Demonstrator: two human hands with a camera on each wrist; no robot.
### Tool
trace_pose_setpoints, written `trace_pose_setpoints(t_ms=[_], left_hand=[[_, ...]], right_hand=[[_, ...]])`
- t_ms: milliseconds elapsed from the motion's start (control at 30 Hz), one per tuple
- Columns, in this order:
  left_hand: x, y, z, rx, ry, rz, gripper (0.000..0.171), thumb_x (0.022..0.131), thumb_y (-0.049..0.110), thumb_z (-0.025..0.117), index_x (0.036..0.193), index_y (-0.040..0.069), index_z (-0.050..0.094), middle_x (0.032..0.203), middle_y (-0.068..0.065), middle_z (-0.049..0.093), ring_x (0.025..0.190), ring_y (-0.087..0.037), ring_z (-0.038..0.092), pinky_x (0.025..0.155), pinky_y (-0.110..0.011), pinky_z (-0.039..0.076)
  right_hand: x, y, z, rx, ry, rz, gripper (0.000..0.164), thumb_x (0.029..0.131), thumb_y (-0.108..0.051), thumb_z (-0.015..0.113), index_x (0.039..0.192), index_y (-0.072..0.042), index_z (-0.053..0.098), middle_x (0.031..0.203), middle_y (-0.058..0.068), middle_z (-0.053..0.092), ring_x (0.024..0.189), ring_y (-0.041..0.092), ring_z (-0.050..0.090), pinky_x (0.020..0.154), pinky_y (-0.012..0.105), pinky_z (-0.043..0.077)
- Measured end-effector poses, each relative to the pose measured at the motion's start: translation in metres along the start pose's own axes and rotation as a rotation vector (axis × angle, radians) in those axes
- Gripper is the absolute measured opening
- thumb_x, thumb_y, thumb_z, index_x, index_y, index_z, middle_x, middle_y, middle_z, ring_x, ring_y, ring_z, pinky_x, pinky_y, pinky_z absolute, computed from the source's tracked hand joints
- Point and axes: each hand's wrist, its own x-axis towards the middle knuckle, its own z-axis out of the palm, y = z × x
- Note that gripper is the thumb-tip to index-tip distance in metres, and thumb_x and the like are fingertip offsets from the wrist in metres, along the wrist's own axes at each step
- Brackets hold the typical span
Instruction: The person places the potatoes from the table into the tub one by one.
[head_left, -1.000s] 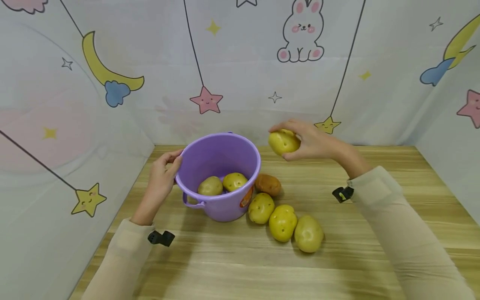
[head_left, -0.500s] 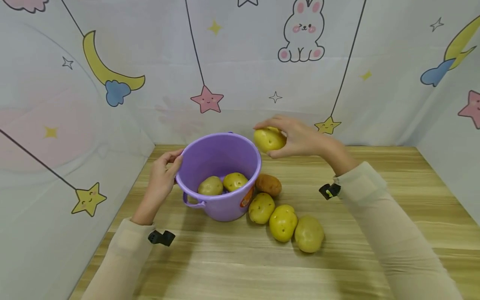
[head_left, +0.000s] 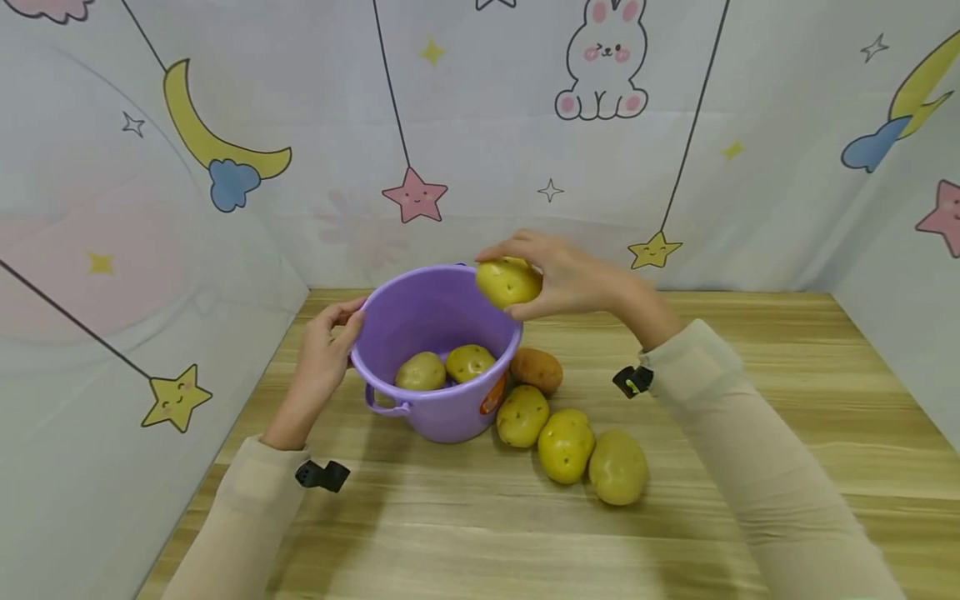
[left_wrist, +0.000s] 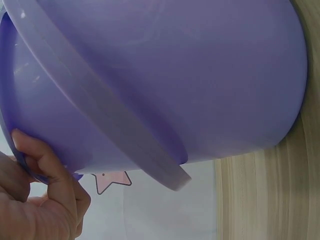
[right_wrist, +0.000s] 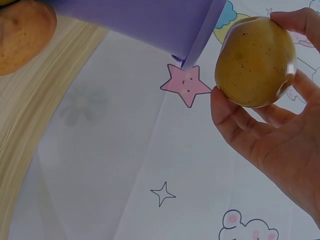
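L hand [head_left: 321, 357]: thumb & fingers gripped the left rim of the purple bucket [head_left: 444, 420], which stood on the counter [head_left: 420, 542].
R hand [head_left: 567, 279]: grasped a yellow potato [head_left: 507, 283] btwn thumb & fingers, held in the air at the bucket's far-right rim; R wrist view showed a gap btwn potato & rim.
Sleeves [head_left: 757, 454]: cream, long, both arms, w/ a small black device [head_left: 322, 476] at each cuff.
Bucket inside: 2 potatoes, a pale one [head_left: 420, 372] on the left & a yellower one [head_left: 471, 363] on the right.
Bucket outside: orange sticker [head_left: 492, 395] on the R side; purple handle [left_wrist: 100, 100] lay across the wall nearest L hand.
R of bucket: 4 more on the counter, i.e. a brown potato [head_left: 536, 371] farthest back, then a speckled potato [head_left: 522, 417], a bright yellow one [head_left: 566, 446] & a dull one [head_left: 618, 468], curving fwd & right.
Backdrop: white cloth [head_left: 487, 125] w/ cartoon stars, moons & a bunny.
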Motion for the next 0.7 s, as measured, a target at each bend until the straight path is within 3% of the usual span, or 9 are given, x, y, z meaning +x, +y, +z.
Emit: trace_pose_setpoints(t_ms=[167, 500, 700], left_hand=[[0.0, 0.001, 0.0, -0.004, 0.003, -0.002, 0.041, 0.106, 0.021, 0.051, 0.136, -0.007, 0.054, 0.112, -0.026, 0.055, 0.073, -0.019, 0.066, 0.06, -0.028, 0.064], [0.0, 0.001, 0.0, 0.019, 0.006, 0.006, 0.041, 0.106, 0.021, 0.05, 0.136, -0.007, 0.054, 0.112, -0.025, 0.056, 0.076, -0.024, 0.067, 0.06, -0.026, 0.064], [-0.001, 0.003, 0.0, 0.002, 0.002, -0.003, 0.042, 0.106, 0.021, 0.051, 0.137, -0.007, 0.054, 0.113, -0.026, 0.055, 0.075, -0.018, 0.067, 0.062, -0.029, 0.064]], right_hand=[[0.007, -0.006, 0.004, 0.013, -0.01, -0.015, 0.065, 0.081, -0.03, 0.079, 0.141, -0.021, 0.056, 0.124, 0.002, 0.054, 0.105, 0.018, 0.051, 0.081, 0.033, 0.057], [0.018, -0.013, 0.015, 0.021, -0.028, -0.057, 0.066, 0.081, -0.031, 0.079, 0.141, -0.019, 0.056, 0.124, 0.004, 0.055, 0.106, 0.017, 0.051, 0.08, 0.03, 0.057], [0.022, -0.015, 0.02, 0.017, -0.029, -0.066, 0.067, 0.082, -0.033, 0.079, 0.142, -0.02, 0.055, 0.125, 0.004, 0.054, 0.106, 0.017, 0.051, 0.08, 0.029, 0.057]])
